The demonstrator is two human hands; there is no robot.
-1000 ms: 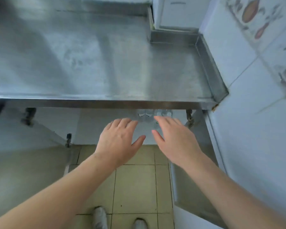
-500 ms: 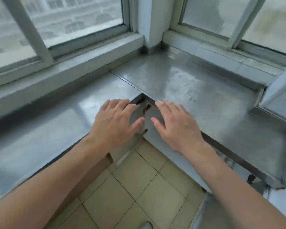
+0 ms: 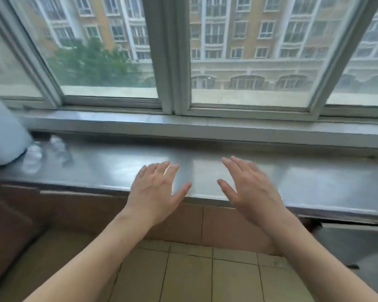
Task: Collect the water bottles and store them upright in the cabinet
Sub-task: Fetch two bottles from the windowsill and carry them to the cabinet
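Hands spread flat and empty mid-frame over steel worktop [image 3: 118,168]: left hand [image 3: 156,189], right hand [image 3: 248,188]. Two water bottles [image 3: 32,158] standing upright far left, beside white appliance [image 3: 2,138].

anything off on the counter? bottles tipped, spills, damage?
Nothing stands out. Two water bottles stand upright at the far left of the steel counter, beside a white object; blur hides finer detail. No spill shows. The left hand and right hand hover open, holding nothing.
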